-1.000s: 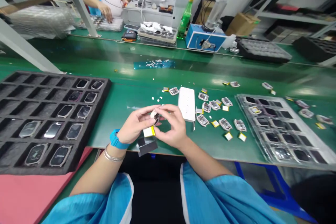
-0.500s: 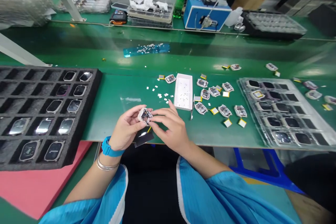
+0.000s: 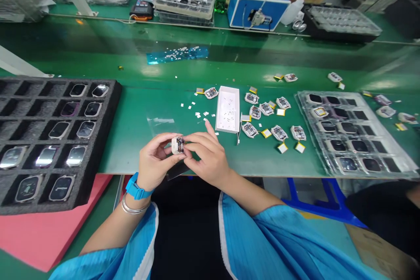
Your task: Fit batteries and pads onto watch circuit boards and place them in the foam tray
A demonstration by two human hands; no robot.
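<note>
My left hand point(image 3: 155, 157) grips an open smartwatch case point(image 3: 177, 145) by its pale shell, thumb in front and fingers behind. Circuitry shows in the case's open side, which faces right. The thumb and fingers of my right hand point(image 3: 207, 157) are closed at that side; any small part between the fingertips is hidden. Beneath the hands, a dark flat screen point(image 3: 177, 170) shows at the table's front edge, partly covered by my fingers. Just behind the hands lies a clear plastic film point(image 3: 160, 123). A white box point(image 3: 228, 111) with tiny pieces inside stands beyond my right hand.
Left is a black foam tray point(image 3: 108, 140) of watches. Several open watch cases point(image 3: 250, 130) with wired batteries lie right of the box, before a clear plastic tray point(image 3: 402, 151). White squares point(image 3: 198, 115) and a blue strip point(image 3: 177, 55) lie behind. A blue machine point(image 3: 243, 8) stands on the shelf.
The watch case has turned in my hands, so its side wall now shows and its open face points right. The dark screen below is more covered. The view has shifted slightly.
</note>
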